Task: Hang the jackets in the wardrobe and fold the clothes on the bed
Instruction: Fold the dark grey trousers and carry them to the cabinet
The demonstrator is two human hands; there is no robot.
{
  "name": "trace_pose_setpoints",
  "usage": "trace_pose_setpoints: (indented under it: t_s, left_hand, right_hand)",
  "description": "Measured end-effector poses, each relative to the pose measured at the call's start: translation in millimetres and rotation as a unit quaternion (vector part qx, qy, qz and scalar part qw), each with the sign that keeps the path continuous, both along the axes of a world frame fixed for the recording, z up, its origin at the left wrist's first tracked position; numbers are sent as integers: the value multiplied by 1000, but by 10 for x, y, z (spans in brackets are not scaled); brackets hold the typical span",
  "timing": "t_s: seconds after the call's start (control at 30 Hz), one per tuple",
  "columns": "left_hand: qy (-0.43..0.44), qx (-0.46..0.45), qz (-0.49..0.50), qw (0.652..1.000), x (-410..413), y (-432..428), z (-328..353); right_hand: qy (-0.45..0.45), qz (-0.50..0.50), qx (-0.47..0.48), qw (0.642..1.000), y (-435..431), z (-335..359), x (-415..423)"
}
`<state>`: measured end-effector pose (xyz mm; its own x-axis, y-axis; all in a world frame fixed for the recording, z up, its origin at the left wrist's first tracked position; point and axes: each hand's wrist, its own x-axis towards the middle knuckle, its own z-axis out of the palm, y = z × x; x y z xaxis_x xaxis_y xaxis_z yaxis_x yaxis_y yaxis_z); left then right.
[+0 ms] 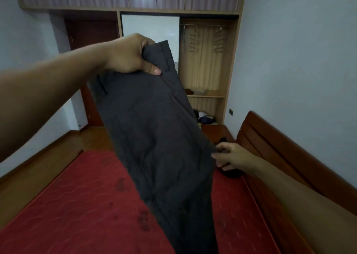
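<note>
fingers (153,70) curled: l hand (127,55) + r hand (234,157) grip trousers (154,138)

A pair of dark grey trousers (154,128) hangs in the air above the red bed (77,205), slanting from upper left to lower right, its lower end running out of view. The left hand (131,55) grips the waistband, and the right hand (229,157) pinches its right edge lower down. Another dark garment (231,173) lies on the bed by the headboard. Beyond, the wardrobe (230,70) stands open, hangers (219,43) on its rail.
</note>
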<state>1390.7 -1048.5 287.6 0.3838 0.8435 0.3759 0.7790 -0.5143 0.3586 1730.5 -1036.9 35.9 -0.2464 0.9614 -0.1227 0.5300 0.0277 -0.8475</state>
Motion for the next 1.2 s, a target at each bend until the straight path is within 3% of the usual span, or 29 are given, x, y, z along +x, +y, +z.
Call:
trace_pose_setpoints:
  t_s: [0.07,0.13,0.23,0.43,0.6,0.77,0.9,1.1,1.2]
  left_hand:
    - [-1,2,1,1000,-5,-13,-15]
    - [3,3,-3,1000,-4,-36,-33]
    - [19,9,-2,1000,-39,-76,-42]
    - [29,17,9,999,-183,-167,-47]
    - [21,9,24,999,-340,-204,-81]
    - [3,-10,20,1000,-487,-209,-145]
    - [-14,-21,11,1000,-512,-203,-190]
    - [-31,-36,-11,999,-462,-173,-251]
    - [-31,-42,-5,999,-526,-158,-262]
  right_hand:
    - [138,-20,-10,990,-12,21,-188]
    - [218,-48,-22,975,-23,-17,-371]
    - [266,-98,-57,957,14,-191,-568]
    - [357,-60,-160,918,111,-441,-877]
    - [373,-50,-168,911,162,-489,-1077]
    - [399,-123,-89,904,212,-500,-1168]
    - [386,-46,-167,906,177,-492,-1207]
    - [365,-19,-145,920,189,-517,-1224]
    - [442,-52,-133,885,179,-528,-1125]
